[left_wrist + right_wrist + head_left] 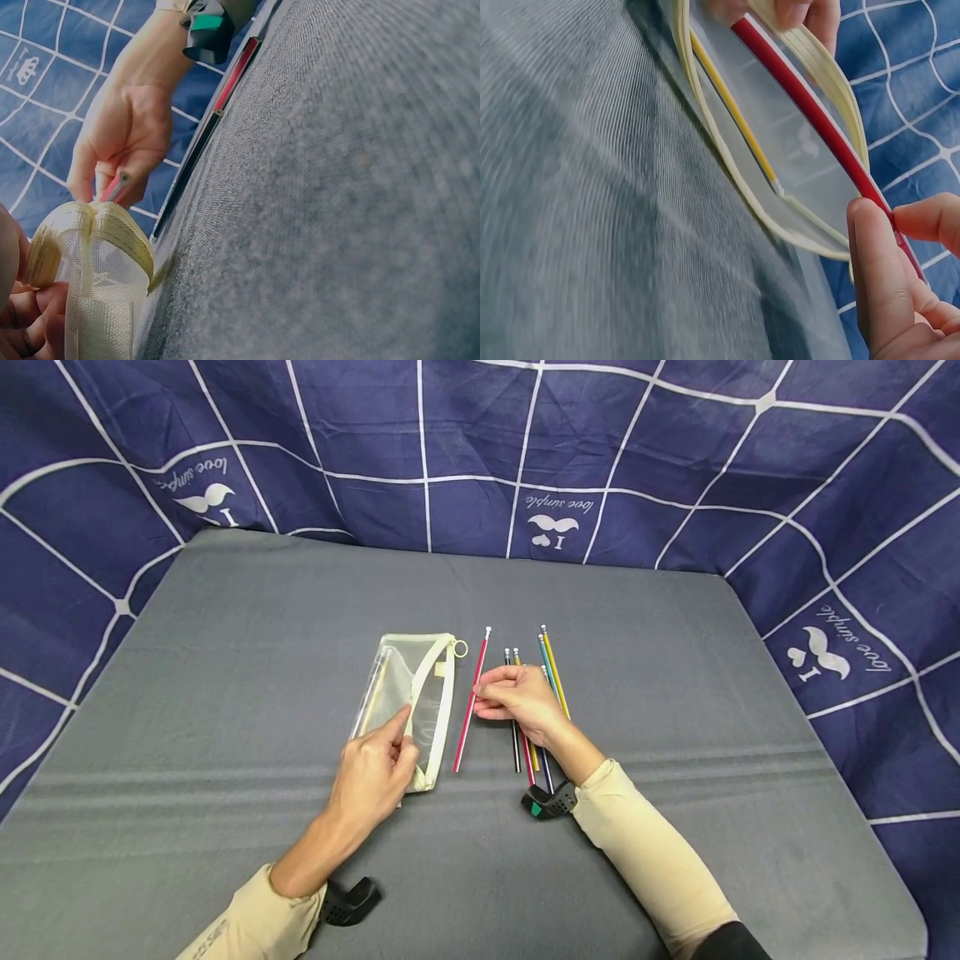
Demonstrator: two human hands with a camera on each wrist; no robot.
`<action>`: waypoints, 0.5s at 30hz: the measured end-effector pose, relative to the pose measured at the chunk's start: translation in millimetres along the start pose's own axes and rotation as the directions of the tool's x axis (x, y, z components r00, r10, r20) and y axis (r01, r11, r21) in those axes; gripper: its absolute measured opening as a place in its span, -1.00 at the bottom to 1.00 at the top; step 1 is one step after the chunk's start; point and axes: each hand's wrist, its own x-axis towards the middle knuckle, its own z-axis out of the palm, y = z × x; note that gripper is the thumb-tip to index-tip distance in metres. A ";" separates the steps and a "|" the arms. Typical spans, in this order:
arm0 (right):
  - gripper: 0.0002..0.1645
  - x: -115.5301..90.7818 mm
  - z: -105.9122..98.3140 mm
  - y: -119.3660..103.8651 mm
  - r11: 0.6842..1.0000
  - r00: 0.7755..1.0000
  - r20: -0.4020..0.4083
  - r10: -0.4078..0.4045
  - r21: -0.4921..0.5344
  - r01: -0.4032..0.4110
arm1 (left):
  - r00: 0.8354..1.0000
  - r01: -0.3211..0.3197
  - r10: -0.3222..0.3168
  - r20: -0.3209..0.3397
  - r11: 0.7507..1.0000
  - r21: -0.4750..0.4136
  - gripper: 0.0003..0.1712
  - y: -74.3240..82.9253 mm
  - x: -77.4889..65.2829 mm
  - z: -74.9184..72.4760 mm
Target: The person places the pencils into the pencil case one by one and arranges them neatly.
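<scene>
My left hand [375,768] pinches the zipped edge of a translucent pencil pouch [427,727] with cream trim, holding its mouth apart. In my right hand [525,702], between thumb and fingertips, is a red pencil [468,718] with a white stripe. It slants beside the pouch's right edge; the right wrist view shows the red pencil [802,97] lying across the open mouth. Inside the pouch lies a yellow pencil [735,112]. Seen from the left wrist, the right hand [127,135] is just beyond the pouch's cream rim [120,232].
Several more pencils lie under and beside the right hand, among them a black pencil [516,747], a yellow pencil [553,660] and a teal pencil [546,656]. They rest on a grey cloth-covered table [300,593]. A blue checked curtain [480,443] hangs behind it.
</scene>
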 end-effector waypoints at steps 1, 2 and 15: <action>-0.85 0.3 2.3 0.0 1.000 1.000 -0.002 -0.002 0.003 0.002 | 1.000 0.001 -0.001 0.000 1.000 0.000 -0.52 0.0 0.1 0.1; -0.85 0.8 4.6 0.2 1.000 1.000 -0.003 -0.004 0.007 0.004 | 1.000 0.001 -0.001 0.000 1.000 0.000 -0.52 0.0 0.2 0.2; -0.85 3.0 28.8 9.1 1.000 1.000 0.009 -0.004 0.024 0.004 | 1.000 0.023 -0.024 0.017 1.000 0.008 -0.50 1.9 0.4 -1.3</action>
